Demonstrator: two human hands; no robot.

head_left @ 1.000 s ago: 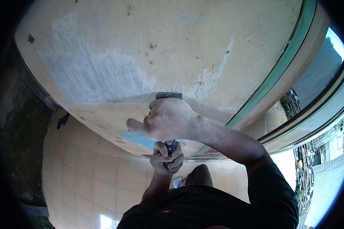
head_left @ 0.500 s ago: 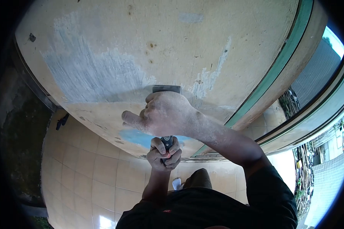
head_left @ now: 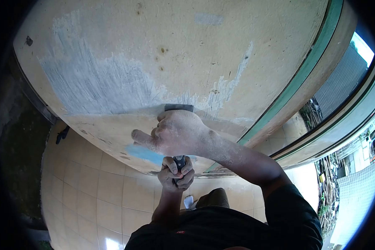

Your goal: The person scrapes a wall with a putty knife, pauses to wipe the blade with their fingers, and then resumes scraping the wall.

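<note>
Scraper (head_left: 179, 108) slid lower beside white patch (head_left: 104, 85), our left hand (head_left: 176, 174) and right hand (head_left: 177, 132) both gripping; oversteep tilt might gouge wall (head_left: 187, 54).

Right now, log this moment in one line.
left hand: gripping black handle | right hand: near blade | blade: at wall | whitish patch: left of blade

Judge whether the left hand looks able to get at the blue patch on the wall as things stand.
Probably not as it is: the left hand is closed around a dark handle. The blue patch looks close by and at least partly uncovered, so letting go would likely free the way.
</note>
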